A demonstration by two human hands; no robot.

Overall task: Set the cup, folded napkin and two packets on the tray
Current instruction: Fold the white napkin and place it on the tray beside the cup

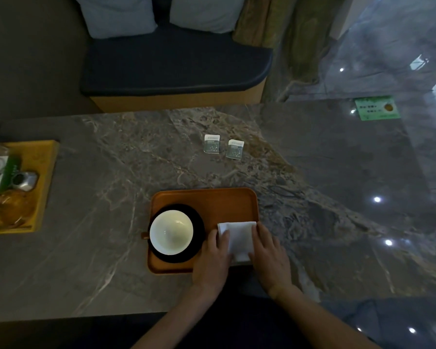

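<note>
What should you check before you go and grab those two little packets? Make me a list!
1. Cup on the tray: ok, it sits on a dark saucer at the tray's left side.
2. Napkin folded and on the tray: ok, it lies at the right side.
3. Hands free: not ok, the left hand and right hand both press on the napkin.
4. Packets in sight: ok, the left packet and right packet lie on the table beyond the tray.
5. Room left on the tray: ok, the far part is bare.
6. Way to the packets clear: ok, nothing stands between.
</note>
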